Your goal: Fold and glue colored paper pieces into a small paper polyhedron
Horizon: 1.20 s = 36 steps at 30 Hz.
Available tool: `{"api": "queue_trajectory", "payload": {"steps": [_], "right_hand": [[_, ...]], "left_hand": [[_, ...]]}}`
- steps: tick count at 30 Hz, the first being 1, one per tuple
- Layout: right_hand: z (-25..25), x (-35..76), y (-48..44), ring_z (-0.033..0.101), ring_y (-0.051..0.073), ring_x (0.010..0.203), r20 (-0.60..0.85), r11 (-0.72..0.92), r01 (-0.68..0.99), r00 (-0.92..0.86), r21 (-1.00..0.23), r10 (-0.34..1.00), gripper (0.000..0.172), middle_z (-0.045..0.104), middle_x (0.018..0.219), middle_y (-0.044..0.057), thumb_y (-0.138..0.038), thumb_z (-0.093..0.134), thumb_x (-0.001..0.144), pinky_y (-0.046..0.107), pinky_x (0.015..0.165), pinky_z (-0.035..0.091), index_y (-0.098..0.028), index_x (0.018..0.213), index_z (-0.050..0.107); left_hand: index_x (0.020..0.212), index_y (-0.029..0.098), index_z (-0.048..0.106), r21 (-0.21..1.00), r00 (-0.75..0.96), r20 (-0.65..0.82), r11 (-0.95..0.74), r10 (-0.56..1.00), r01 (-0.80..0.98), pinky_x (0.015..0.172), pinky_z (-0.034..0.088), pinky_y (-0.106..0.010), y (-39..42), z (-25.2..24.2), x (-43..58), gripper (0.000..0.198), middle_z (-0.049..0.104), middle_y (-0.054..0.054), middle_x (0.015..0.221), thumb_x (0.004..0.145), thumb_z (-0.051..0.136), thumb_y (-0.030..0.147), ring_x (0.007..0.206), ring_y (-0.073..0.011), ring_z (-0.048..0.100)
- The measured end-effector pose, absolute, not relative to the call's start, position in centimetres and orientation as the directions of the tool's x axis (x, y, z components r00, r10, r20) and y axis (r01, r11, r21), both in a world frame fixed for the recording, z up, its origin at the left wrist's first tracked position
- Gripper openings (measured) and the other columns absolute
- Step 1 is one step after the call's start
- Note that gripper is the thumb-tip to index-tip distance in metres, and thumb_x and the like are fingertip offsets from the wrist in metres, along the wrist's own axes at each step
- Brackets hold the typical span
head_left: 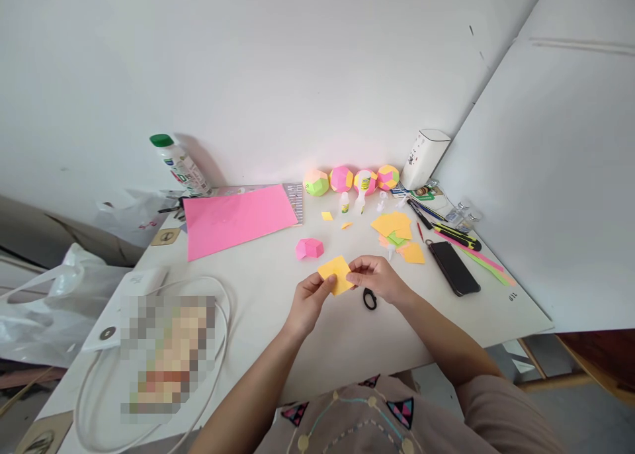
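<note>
Between my two hands is a small yellow piece of paper (338, 269), held up over the front of the white table. My left hand (308, 300) pinches its lower left part, thumb on top. The fingers of my right hand (378, 276) close on its right edge. Scissors with a black handle (370, 299) lie just below my right hand, partly hidden by it. Beyond the paper sits a pink folded paper shape (309, 248). Two little yellow paper pieces (327, 216) lie farther back.
Several colourful paper balls (342, 179) line the wall behind small glue bottles (344, 203). Yellow and green paper sheets (397, 227), a black phone-like case (453, 267) and cutters (457, 236) lie right. A pink sheet (241, 219), white bottle (181, 165) and looped cable (225, 348) occupy the left.
</note>
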State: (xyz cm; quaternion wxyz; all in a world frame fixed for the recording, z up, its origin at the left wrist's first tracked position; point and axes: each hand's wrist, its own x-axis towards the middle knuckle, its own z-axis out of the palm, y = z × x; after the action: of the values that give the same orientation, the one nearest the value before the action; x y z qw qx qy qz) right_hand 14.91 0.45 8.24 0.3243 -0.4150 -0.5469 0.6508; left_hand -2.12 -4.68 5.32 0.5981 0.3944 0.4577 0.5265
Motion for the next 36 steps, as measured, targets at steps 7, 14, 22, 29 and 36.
{"api": "queue_trajectory", "payload": {"steps": [7,14,22,29,36], "right_hand": [[7.3,14.9,-0.1,0.06,0.01,0.057,-0.188,-0.194,0.039,-0.482,-0.98,0.856,0.029,0.065,0.074,0.001,-0.041,0.074,0.069,0.028,0.059,0.054,-0.015,0.076,0.066],[6.5,15.8,-0.5,0.05,0.028,0.124,0.356,0.443,0.214,-0.348,-0.871,0.867,0.039,0.057,0.126,0.015,-0.043,0.053,0.087,0.045,0.1,0.045,-0.018,0.117,0.058],[7.1,16.3,-1.3,0.064,0.024,0.105,0.499,0.695,0.068,-0.646,-0.716,0.578,0.027,0.071,0.101,0.011,-0.038,0.051,0.087,0.04,0.092,0.051,-0.022,0.1,0.068],[7.7,16.5,-1.3,0.061,0.016,0.063,0.35,0.45,0.173,-0.413,-0.876,0.841,0.026,0.064,0.065,0.003,-0.034,0.051,0.088,0.031,0.065,0.052,-0.022,0.069,0.062],[6.4,15.4,-0.6,0.059,0.02,0.101,0.148,0.239,0.234,-0.348,-0.942,0.926,0.022,0.059,0.106,0.007,-0.031,0.064,0.078,0.037,0.088,0.049,-0.022,0.097,0.06]], "left_hand": [[0.087,0.017,0.071,0.947,0.018,-0.175,0.173,0.984,-0.272,0.071,0.043,-0.028,-4.6,5.0,-2.0,0.033,0.069,-0.004,0.08,0.079,0.063,0.048,0.074,-0.0154,0.056],[0.079,0.016,0.071,0.892,0.025,-0.296,0.286,0.955,-0.349,0.069,0.045,-0.029,-4.3,4.9,-2.0,0.034,0.067,-0.003,0.074,0.073,0.068,0.049,0.069,-0.0144,0.056],[0.076,0.014,0.069,0.834,0.075,-0.345,0.343,0.936,-0.433,0.077,0.049,-0.035,-3.9,5.0,-1.9,0.033,0.07,-0.008,0.078,0.067,0.073,0.046,0.08,-0.0209,0.064],[0.071,0.015,0.069,0.834,0.092,-0.368,0.372,0.925,-0.408,0.074,0.047,-0.031,-4.0,4.7,-2.0,0.03,0.068,-0.004,0.073,0.068,0.073,0.045,0.07,-0.0161,0.06],[0.08,0.015,0.07,0.917,0.146,-0.306,0.332,0.941,-0.222,0.07,0.044,-0.029,-4.4,4.6,-1.7,0.035,0.066,-0.004,0.073,0.074,0.067,0.049,0.07,-0.0158,0.056]]}}
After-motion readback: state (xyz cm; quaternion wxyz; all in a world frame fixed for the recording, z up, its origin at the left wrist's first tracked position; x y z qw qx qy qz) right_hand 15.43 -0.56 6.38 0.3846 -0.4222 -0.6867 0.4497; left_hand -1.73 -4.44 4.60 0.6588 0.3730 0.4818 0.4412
